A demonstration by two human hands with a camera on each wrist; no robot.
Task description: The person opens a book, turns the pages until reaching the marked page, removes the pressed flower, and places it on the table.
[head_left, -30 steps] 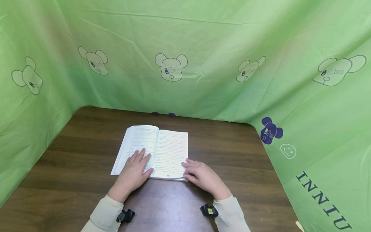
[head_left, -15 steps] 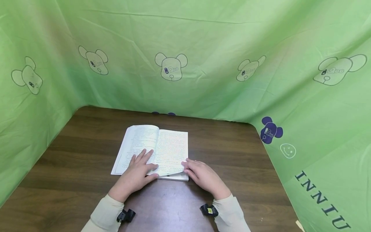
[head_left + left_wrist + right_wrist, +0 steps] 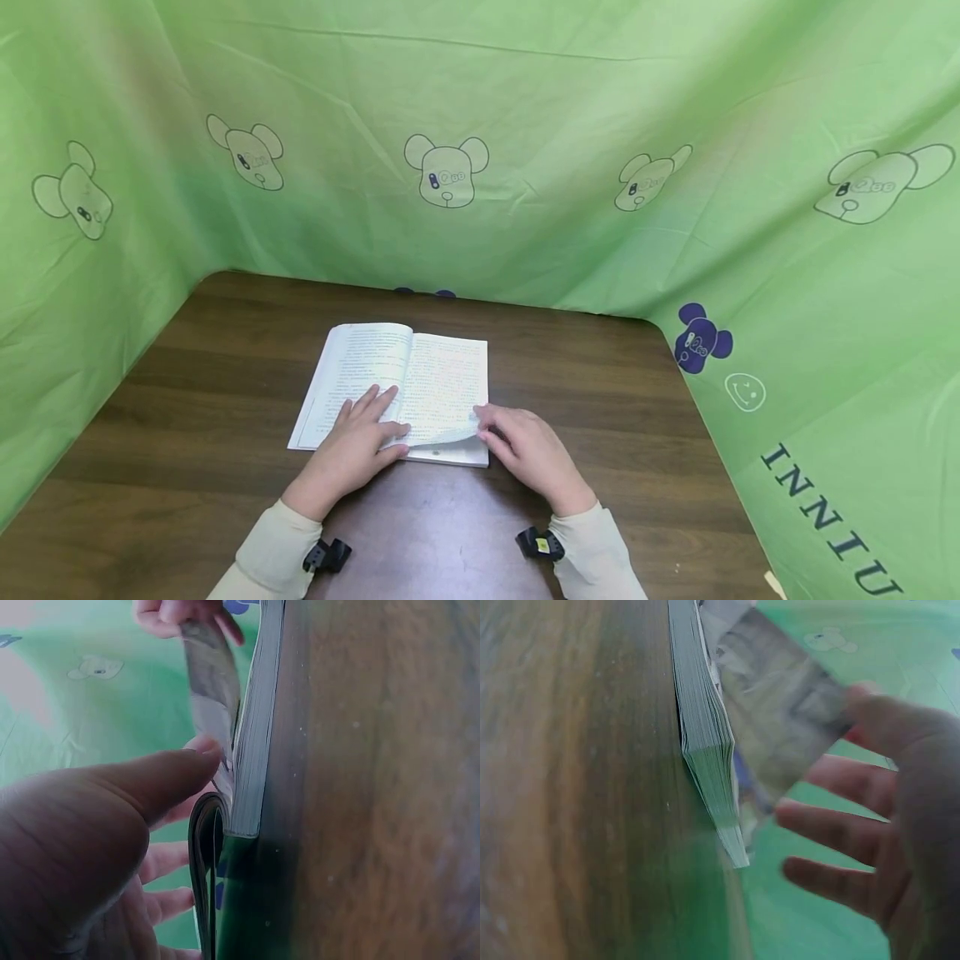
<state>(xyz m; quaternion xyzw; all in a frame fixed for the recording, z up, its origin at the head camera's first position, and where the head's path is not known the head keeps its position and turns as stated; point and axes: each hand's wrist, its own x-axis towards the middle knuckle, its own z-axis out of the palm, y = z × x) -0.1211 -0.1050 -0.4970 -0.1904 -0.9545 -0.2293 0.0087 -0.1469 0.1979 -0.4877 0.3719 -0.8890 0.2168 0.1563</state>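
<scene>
An open book (image 3: 444, 379) with printed text lies on the table in the head view. My left hand (image 3: 351, 446) rests with spread fingers on the lower part of its left page, thumb and index finger reaching over the inner fold. At the lower right corner, my right hand (image 3: 531, 450) pinches a single page (image 3: 780, 705) between thumb and index finger. That page's lower edge is lifted and curves away from the thick stack of pages (image 3: 705, 727) beneath it. The other right fingers stand apart from the book in the right wrist view.
The book lies on a brown wood-grain table (image 3: 637, 425). A green cloth (image 3: 540, 100) with bear-head prints hangs around its back and sides. Black wrist devices (image 3: 542, 544) sit on both sleeves. Something small and pale (image 3: 776, 585) shows at the table's right edge.
My right hand has raised the page's lower right corner, which lay nearly flat before. The left hand has shifted rightward, its thumb and index finger now nearer the right page.
</scene>
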